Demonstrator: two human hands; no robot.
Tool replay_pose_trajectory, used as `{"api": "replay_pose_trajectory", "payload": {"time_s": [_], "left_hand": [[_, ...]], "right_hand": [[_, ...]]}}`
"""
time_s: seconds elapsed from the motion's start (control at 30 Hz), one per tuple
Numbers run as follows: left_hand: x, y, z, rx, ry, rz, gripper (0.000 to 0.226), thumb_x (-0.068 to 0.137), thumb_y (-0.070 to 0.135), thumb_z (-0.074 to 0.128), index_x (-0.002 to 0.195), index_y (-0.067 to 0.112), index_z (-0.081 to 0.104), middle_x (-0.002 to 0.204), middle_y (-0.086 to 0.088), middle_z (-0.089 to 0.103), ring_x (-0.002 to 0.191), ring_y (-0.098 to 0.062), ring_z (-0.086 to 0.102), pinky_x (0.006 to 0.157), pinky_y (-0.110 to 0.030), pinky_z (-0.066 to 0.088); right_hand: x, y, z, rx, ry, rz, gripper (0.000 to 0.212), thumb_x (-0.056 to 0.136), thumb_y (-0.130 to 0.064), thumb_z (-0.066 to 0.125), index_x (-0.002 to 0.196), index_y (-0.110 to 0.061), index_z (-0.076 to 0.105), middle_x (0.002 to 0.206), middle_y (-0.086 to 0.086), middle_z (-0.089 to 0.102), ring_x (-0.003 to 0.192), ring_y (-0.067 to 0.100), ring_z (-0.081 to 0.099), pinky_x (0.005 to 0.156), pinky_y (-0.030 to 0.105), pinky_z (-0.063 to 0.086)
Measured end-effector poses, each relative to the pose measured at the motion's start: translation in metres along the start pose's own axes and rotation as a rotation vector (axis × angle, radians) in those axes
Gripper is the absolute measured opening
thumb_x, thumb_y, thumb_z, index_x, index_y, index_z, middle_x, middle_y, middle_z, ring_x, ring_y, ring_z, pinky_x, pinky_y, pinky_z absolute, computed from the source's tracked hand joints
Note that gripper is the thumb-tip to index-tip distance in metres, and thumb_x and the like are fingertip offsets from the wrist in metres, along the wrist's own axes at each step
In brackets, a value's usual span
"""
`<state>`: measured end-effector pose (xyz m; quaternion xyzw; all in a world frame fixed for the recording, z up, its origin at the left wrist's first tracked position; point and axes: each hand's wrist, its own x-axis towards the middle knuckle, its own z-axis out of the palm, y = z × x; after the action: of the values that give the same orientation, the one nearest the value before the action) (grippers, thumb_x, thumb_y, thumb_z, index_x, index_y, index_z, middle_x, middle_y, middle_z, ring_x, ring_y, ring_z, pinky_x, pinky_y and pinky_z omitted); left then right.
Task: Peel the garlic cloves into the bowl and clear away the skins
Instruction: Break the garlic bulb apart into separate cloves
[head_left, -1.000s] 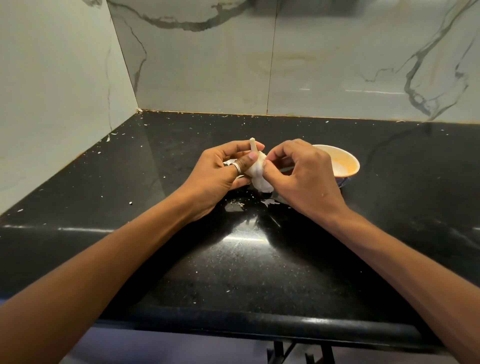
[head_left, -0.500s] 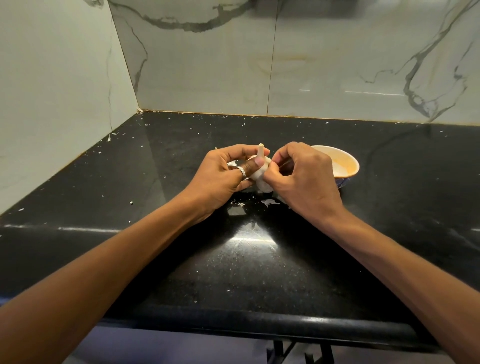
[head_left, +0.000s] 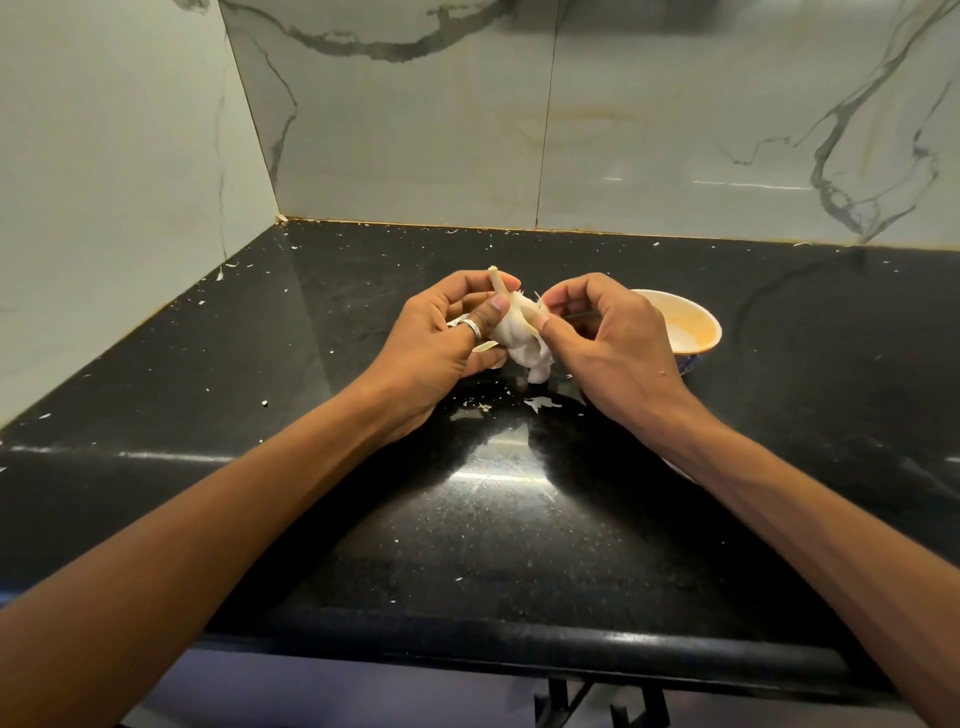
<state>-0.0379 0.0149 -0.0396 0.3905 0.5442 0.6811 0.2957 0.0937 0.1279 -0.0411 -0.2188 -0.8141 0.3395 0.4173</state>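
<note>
Black counter (head_left: 311, 493), midway between front and back edges: my left hand (head_left: 441, 338) gripped the garlic bulb (head_left: 519, 338) and my right hand (head_left: 608, 338) pinched its loose skin. A hard tug risked scattering flakes, or knocking the bowl (head_left: 696, 322) just beside.

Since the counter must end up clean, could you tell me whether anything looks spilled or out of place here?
Yes: papery skin flakes litter the black countertop, the largest just below the garlic bulb held by the left hand and right hand, finer bits along the back wall. The bowl stands upright.
</note>
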Motion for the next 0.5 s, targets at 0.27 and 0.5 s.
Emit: {"api": "replay_pose_trajectory", "payload": {"time_s": [0.27,0.5], "left_hand": [[0.0037,0.0014,-0.0025,-0.139,0.080,-0.044,0.016,0.102,0.012,0.056,0.115,0.015,0.063,0.106,-0.005,0.075,0.103,-0.022,0.072,0.088,-0.039,0.061],[0.0028,0.0012,-0.0018,-0.103,0.088,-0.050,0.017,0.098,0.014,0.062,0.113,0.015,0.068,0.111,-0.009,0.072,0.105,-0.026,0.071,0.090,-0.040,0.060]], "right_hand": [[-0.0034,-0.0025,0.0008,-0.052,-0.014,-0.043,0.007,0.088,-0.012,0.072,0.095,-0.013,0.072,0.077,-0.007,0.072,0.070,0.003,0.067,0.068,0.020,0.055],[-0.0045,0.0026,0.0053,-0.108,-0.046,-0.127,0.008,0.089,-0.012,0.072,0.097,-0.012,0.072,0.088,-0.004,0.073,0.082,0.010,0.070,0.077,0.033,0.058]]}}
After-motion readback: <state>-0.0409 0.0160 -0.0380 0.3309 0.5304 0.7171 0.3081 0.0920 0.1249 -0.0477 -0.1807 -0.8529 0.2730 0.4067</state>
